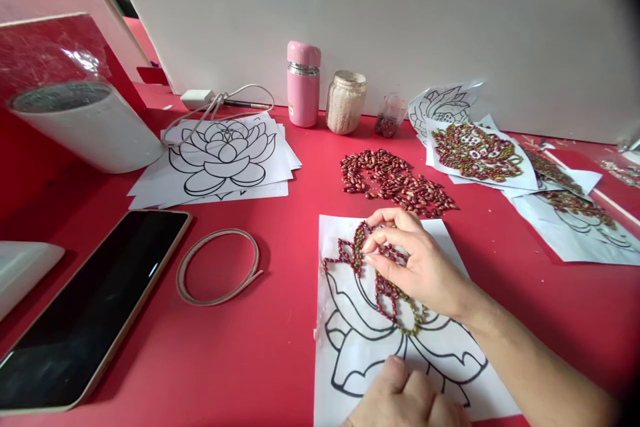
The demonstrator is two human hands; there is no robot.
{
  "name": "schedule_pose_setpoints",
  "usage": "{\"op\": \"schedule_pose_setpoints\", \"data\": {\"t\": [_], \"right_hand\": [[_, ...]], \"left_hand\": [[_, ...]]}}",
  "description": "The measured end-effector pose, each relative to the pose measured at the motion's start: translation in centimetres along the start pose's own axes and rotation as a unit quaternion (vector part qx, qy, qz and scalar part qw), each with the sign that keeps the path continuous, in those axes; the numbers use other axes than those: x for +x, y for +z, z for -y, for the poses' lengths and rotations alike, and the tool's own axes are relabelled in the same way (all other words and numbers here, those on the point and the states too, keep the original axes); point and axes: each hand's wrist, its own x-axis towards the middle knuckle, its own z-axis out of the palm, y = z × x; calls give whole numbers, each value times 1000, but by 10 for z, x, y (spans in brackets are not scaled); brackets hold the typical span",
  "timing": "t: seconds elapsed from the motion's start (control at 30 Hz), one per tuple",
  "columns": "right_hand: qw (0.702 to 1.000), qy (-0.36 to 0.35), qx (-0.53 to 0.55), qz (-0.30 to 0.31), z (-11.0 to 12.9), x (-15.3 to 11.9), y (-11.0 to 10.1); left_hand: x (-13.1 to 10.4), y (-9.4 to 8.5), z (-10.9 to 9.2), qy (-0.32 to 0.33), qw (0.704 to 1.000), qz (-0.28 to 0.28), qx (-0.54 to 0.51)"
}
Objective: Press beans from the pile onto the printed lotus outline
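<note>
Left hand (407, 395) lies curled on paper (360, 341); right hand (417, 257) arches above, loosely pinched; can't tell either's grip.

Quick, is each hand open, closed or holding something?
Left hand: curled over the drawing; grip cannot be told.
Right hand: half curled above the drawing; hold cannot be told.

L hand (407, 397) cut off at near edge; R hand (407, 253) hides pt of lotus drawing (363, 340), anything in its pinch too small to tell. Phone (95, 307) & white obj. (25, 270) run off left edge.
</note>
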Motion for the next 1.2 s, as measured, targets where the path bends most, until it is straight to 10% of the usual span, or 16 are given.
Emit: {"op": "schedule_pose_setpoints", "data": {"t": [0.37, 0.63, 1.2], "right_hand": [[994, -62, -77, 56, 6, -1, 6], [990, -74, -94, 76, 6, -1, 2], [997, -32, -55, 50, 7, 0, -7]], "left_hand": [[-20, 12, -3, 48, 994, 103, 1], [2, 1, 2, -5, 1000, -18, 6], [0, 4, 0, -1, 1000, -12, 13]]}}
